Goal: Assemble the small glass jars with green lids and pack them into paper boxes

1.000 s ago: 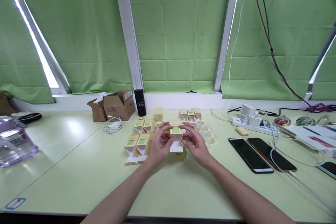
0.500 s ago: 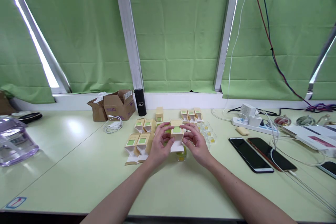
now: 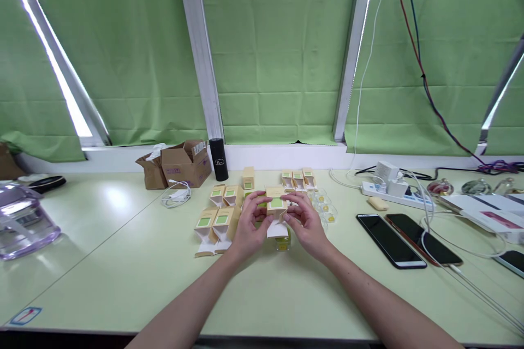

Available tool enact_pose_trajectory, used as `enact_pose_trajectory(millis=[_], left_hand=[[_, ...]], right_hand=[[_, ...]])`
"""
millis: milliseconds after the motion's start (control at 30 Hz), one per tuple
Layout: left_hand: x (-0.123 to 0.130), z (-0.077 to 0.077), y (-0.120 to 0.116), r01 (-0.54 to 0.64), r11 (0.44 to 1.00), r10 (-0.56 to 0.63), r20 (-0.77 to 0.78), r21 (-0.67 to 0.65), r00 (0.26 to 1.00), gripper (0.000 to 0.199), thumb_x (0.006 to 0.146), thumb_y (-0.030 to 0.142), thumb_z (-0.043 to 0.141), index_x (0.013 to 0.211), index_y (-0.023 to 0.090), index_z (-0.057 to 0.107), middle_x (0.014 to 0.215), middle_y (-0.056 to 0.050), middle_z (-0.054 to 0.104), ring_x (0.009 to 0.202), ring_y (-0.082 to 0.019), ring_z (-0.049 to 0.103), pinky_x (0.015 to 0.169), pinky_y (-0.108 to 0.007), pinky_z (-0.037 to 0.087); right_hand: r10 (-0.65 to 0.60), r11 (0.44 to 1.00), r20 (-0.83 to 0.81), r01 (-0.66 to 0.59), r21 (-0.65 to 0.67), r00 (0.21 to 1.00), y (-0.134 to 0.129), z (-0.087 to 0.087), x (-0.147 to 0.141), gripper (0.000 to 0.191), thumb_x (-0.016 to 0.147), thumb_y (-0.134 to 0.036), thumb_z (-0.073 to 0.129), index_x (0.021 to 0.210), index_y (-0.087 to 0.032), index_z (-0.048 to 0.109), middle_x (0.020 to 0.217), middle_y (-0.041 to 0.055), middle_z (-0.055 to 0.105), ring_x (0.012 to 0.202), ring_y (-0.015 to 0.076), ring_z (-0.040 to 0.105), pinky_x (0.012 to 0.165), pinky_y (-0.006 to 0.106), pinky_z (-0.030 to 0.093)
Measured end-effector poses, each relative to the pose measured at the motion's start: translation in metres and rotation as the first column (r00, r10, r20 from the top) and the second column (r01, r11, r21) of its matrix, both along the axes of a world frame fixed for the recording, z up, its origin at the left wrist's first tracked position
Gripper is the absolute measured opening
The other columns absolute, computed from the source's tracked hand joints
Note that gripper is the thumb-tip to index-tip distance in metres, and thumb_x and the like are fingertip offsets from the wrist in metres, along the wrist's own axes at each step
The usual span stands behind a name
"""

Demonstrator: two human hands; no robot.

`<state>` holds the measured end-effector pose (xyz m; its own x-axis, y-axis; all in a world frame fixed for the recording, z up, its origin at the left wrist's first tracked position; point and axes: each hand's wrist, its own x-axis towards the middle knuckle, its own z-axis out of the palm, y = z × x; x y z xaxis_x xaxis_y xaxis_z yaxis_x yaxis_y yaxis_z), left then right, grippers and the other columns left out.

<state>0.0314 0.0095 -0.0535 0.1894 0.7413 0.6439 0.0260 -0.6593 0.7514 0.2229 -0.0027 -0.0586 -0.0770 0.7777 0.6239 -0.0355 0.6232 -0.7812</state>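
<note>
A small cream box with a green label (image 3: 277, 203) is held between both hands, its white flap hanging down at the front. My left hand (image 3: 252, 224) grips its left side with thumb and fingers. On its right side are the closed fingers of my right hand (image 3: 306, 223). Just below the flap stands a small glass jar with green and yellow contents (image 3: 283, 242), partly hidden. Several similar boxes with open flaps (image 3: 221, 220) sit left of my left hand. Behind my right hand are several clear jars with yellow spots (image 3: 326, 208).
Three boxes (image 3: 298, 176) and one more box (image 3: 248, 178) stand at the back. Further left are a brown carton (image 3: 186, 166) and a black cylinder (image 3: 219, 159). Phones (image 3: 392, 241), a power strip (image 3: 399, 196) and cables lie right; a clear purple container (image 3: 24, 221) is far left.
The held box has tilted slightly, and its flap has shifted a little. Both hands keep nearly the same place and grip.
</note>
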Motion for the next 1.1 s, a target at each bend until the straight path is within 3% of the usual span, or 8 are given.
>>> enact_pose_trajectory(millis=[300,667,1100], left_hand=[[-0.0003,-0.0002,0.0015,-0.01,0.999,0.01,-0.018,0.042,1.0,0.031,0.099,0.031,0.071,0.13,0.026,0.068,0.149,-0.014,0.046,0.108,-0.022,0.071,0.095,-0.04,0.062],[-0.0004,-0.0022,0.0022,-0.041,0.997,0.044,-0.047,0.06,0.998,0.03,0.1,0.03,0.07,0.13,0.026,0.068,0.138,-0.011,0.046,0.107,-0.021,0.068,0.095,-0.039,0.063],[-0.0025,-0.0009,-0.001,0.008,1.0,-0.008,-0.072,0.002,0.997,0.039,0.102,0.043,0.067,0.139,0.03,0.063,0.137,-0.01,0.042,0.102,-0.02,0.066,0.096,-0.041,0.061]], right_hand=[[-0.047,0.999,0.014,0.047,0.009,0.999,0.0011,-0.0006,-0.0021,0.029,0.101,-0.036,0.067,0.129,-0.03,0.069,0.139,0.0097,0.049,0.092,0.0164,0.072,0.089,0.038,0.065],[-0.078,0.997,0.03,0.077,0.025,0.996,0.0016,-0.0028,-0.004,0.029,0.103,-0.03,0.06,0.13,-0.032,0.068,0.137,0.0096,0.048,0.095,0.0182,0.071,0.09,0.039,0.064],[-0.067,0.998,0.004,0.067,0.009,0.998,0.0024,-0.0031,-0.0036,0.029,0.102,-0.035,0.064,0.131,-0.032,0.068,0.136,0.0092,0.048,0.091,0.0169,0.071,0.089,0.039,0.064]])
